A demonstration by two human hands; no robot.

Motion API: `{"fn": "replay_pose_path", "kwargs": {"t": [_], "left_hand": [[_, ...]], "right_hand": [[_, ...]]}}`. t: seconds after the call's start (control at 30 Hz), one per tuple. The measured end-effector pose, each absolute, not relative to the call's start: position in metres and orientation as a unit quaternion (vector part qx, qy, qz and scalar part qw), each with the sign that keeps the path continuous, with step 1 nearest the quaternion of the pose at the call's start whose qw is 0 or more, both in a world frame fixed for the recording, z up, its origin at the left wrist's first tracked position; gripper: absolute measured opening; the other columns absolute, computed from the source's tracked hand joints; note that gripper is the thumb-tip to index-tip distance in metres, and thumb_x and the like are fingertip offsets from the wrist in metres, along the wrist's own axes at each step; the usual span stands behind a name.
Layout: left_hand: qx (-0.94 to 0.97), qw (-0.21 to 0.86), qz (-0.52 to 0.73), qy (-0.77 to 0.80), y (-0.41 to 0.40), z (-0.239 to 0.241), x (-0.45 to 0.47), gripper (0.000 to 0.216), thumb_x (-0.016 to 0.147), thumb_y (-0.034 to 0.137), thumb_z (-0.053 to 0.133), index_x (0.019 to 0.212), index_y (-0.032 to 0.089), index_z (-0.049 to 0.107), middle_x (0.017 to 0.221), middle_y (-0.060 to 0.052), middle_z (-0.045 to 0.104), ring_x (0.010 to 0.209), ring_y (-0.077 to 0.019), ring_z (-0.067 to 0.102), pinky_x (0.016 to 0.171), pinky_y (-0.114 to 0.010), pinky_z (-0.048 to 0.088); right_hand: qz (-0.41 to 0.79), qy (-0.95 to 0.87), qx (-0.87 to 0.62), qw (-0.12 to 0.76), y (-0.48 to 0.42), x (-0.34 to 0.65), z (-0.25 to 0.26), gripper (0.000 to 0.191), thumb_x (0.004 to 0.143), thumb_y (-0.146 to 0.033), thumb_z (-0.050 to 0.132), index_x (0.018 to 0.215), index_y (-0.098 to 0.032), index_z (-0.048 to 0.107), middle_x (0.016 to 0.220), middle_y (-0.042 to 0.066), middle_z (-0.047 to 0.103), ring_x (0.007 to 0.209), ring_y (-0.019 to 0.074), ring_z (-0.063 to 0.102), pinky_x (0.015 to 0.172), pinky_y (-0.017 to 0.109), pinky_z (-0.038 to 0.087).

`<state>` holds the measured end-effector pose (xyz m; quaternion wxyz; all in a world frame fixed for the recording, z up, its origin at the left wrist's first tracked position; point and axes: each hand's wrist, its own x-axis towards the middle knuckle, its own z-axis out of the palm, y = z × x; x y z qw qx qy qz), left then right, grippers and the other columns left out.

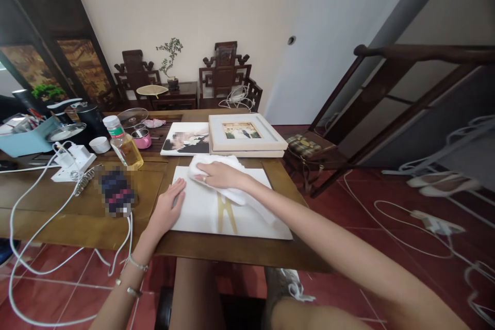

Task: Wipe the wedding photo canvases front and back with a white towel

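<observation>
A flat white picture panel (201, 216) lies on the wooden table before me, with tan shapes showing on its lower middle. My left hand (170, 205) rests along the panel's left edge, fingers stretched out and holding nothing. A bunched white cloth (232, 193) is in my right hand (218, 174), pressed on the upper part of the panel. It covers part of the panel's surface, and a loose end trails to the right under my forearm.
Behind the panel lie a framed photo (247, 131) and a picture board (185, 139). To the left are an oil-coloured bottle (126, 147), pink cup (142, 138), power strip (73, 165), blurred phone-like object (116, 191) and white cables. A wooden chair (386, 93) stands right.
</observation>
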<state>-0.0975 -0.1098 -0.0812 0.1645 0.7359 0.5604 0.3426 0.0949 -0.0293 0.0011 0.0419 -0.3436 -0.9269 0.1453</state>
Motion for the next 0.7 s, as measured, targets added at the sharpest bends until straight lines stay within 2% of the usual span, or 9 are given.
{"fn": "replay_pose_path", "kwargs": {"t": [0.1, 0.27, 0.4, 0.5, 0.6, 0.7], "left_hand": [[0.744, 0.153, 0.336, 0.557, -0.109, -0.082, -0.098, 0.041, 0.088, 0.031, 0.041, 0.119, 0.010, 0.058, 0.130, -0.012, 0.052, 0.127, -0.0206, 0.042, 0.110, -0.039, 0.028], [0.745, 0.148, 0.340, 0.555, -0.110, -0.081, -0.099, 0.038, 0.087, 0.029, 0.042, 0.117, 0.012, 0.059, 0.130, -0.012, 0.053, 0.126, -0.0206, 0.043, 0.109, -0.039, 0.030], [0.742, 0.146, 0.346, 0.555, -0.111, -0.081, -0.099, 0.037, 0.086, 0.027, 0.043, 0.118, 0.015, 0.058, 0.130, -0.011, 0.054, 0.126, -0.0207, 0.044, 0.108, -0.042, 0.032], [0.745, 0.145, 0.345, 0.552, -0.111, -0.081, -0.099, 0.037, 0.087, 0.027, 0.042, 0.118, 0.014, 0.058, 0.130, -0.011, 0.053, 0.126, -0.0207, 0.044, 0.108, -0.043, 0.031], [0.746, 0.146, 0.349, 0.549, -0.110, -0.082, -0.098, 0.037, 0.087, 0.027, 0.042, 0.118, 0.016, 0.058, 0.131, -0.011, 0.053, 0.127, -0.0210, 0.043, 0.108, -0.044, 0.031], [0.744, 0.147, 0.349, 0.551, -0.110, -0.084, -0.098, 0.038, 0.087, 0.027, 0.042, 0.119, 0.015, 0.057, 0.131, -0.011, 0.052, 0.127, -0.0220, 0.042, 0.109, -0.044, 0.030]], "right_hand": [[0.142, -0.932, -0.329, 0.060, -0.015, 0.067, -0.010, 0.023, 0.084, -0.033, 0.043, 0.102, -0.019, 0.047, 0.089, 0.008, 0.062, 0.080, 0.0234, 0.056, 0.061, 0.026, 0.034], [0.133, -0.937, -0.315, 0.073, -0.018, 0.066, -0.021, 0.035, 0.068, -0.016, 0.051, 0.103, -0.019, 0.046, 0.085, 0.006, 0.061, 0.077, 0.0239, 0.054, 0.058, 0.026, 0.033], [0.133, -0.928, -0.340, 0.077, -0.023, 0.118, -0.024, 0.031, 0.068, -0.013, 0.046, 0.098, -0.019, 0.048, 0.079, 0.004, 0.059, 0.074, 0.0230, 0.055, 0.061, 0.027, 0.037], [0.124, -0.913, -0.380, 0.082, -0.029, 0.168, -0.029, 0.026, 0.071, -0.013, 0.041, 0.095, -0.018, 0.049, 0.078, 0.005, 0.059, 0.078, 0.0256, 0.056, 0.069, 0.033, 0.042], [0.117, -0.885, -0.437, 0.105, -0.049, 0.207, -0.039, 0.031, 0.072, -0.011, 0.039, 0.100, -0.018, 0.050, 0.089, 0.008, 0.062, 0.096, 0.0288, 0.057, 0.087, 0.044, 0.041], [0.104, -0.886, -0.435, 0.123, -0.089, 0.228, -0.049, 0.035, 0.067, -0.005, 0.040, 0.096, -0.019, 0.053, 0.119, 0.011, 0.057, 0.125, 0.0291, 0.041, 0.102, 0.050, 0.030]]}}
